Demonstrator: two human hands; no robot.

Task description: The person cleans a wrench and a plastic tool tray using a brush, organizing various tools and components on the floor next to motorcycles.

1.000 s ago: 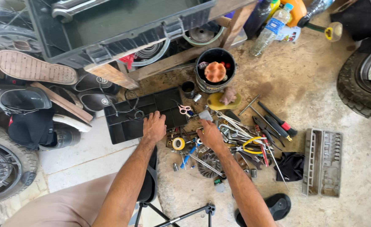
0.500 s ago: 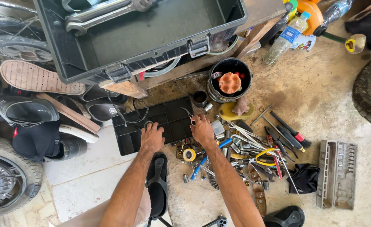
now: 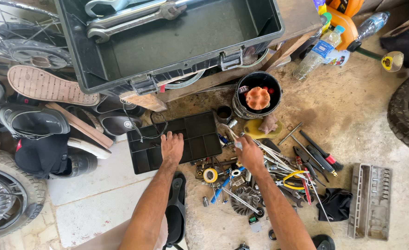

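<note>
Down in the head view, the left hand (image 3: pixel 172 147) lies flat, fingers spread, on the black plastic compartment tray (image 3: pixel 199 127) that sits on the floor, pressing near its middle. The right hand (image 3: pixel 249 153) is closed around a slim metal tool (image 3: pixel 227 133) whose tip sticks up and left toward the tray's right edge; what kind of tool it is cannot be told.

The tray's far edge runs close under the wooden bench frame (image 3: pixel 144 99), which carries a large open black plastic toolbox (image 3: pixel 176 34) holding long steel spanners (image 3: pixel 135 14). A thin black cable (image 3: pixel 146 132) trails over the tray's left part. Shoes and sandals (image 3: pixel 51 88) crowd its left side, while pale floor tiles (image 3: pixel 98 185) lie open in front of it.

Right of the tray the concrete is thick with scattered hand tools (image 3: pixel 278 171), a roll of yellow tape (image 3: pixel 209 175) and a finned metal disc (image 3: pixel 246 199), all hemming in the right hand. A black bucket (image 3: pixel 243 110) stands just beyond, and a grey socket case (image 3: pixel 370 200) lies well apart to the right.
</note>
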